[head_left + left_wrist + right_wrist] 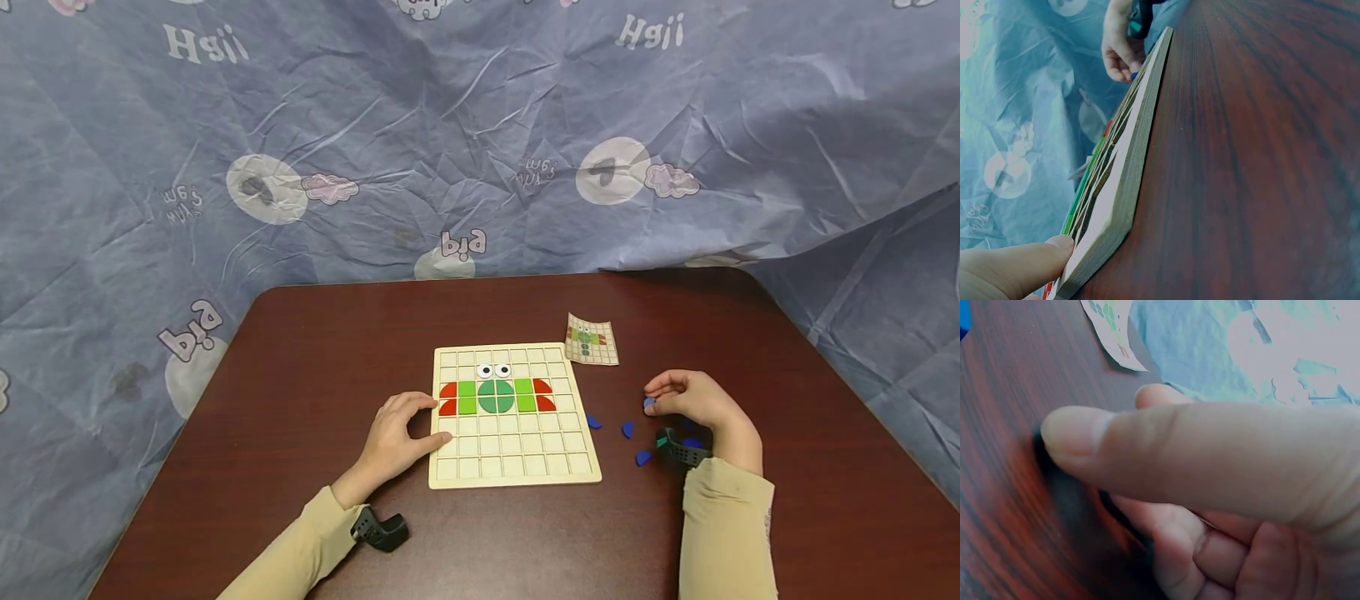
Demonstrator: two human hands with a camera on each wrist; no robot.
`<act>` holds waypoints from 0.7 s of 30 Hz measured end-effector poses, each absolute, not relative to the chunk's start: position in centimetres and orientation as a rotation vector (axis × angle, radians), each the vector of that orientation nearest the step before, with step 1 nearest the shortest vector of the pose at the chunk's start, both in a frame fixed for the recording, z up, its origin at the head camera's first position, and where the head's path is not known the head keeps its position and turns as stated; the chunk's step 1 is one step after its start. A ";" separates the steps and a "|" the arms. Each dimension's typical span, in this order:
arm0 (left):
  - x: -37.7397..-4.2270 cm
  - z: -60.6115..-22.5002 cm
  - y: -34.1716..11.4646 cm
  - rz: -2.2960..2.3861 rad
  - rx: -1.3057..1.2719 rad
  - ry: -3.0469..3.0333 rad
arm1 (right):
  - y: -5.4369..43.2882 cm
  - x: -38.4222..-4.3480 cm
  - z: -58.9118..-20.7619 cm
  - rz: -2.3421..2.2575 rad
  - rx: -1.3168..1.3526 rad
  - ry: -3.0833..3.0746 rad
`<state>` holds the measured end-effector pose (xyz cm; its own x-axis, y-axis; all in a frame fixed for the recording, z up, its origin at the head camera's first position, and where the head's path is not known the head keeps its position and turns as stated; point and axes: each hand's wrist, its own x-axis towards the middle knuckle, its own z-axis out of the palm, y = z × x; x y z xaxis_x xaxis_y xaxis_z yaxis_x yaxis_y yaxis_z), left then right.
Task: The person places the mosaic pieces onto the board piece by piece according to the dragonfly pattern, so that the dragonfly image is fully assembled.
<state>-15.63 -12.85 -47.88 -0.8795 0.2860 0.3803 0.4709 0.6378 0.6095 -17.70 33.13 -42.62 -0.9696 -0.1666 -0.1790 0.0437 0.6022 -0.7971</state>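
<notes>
A pale wooden grid board lies on the table. Red quarter pieces, green rectangles, a teal circle of quarter pieces and two eye pieces sit in its upper rows. My left hand rests at the board's left edge, thumb and fingers spread, and the thumb touches the rim. Right of the board, my right hand pinches a small blue piece between thumb and fingers, just above the table. In the right wrist view the thumb hides that piece.
Several loose blue pieces lie between the board and my right hand, some partly hidden under the wrist. A curled pattern card lies by the board's upper right corner. Behind the dark wooden table hangs a printed blue-grey cloth.
</notes>
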 end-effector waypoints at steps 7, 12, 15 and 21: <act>-15.7 -47.8 -12.8 -1.081 -0.604 -2.621 | 32.9 -17.8 -42.5 -1.324 -0.120 2.606; -15.6 -47.8 -12.8 -1.088 -0.608 -2.614 | 32.5 -17.8 -42.1 -1.306 -0.113 2.616; -15.6 -47.8 -12.8 -1.090 -0.608 -2.614 | 32.4 -17.8 -41.8 -1.290 -0.094 2.645; -15.6 -47.8 -12.8 -1.087 -0.607 -2.614 | 31.8 -17.8 -40.8 -1.265 -0.078 2.770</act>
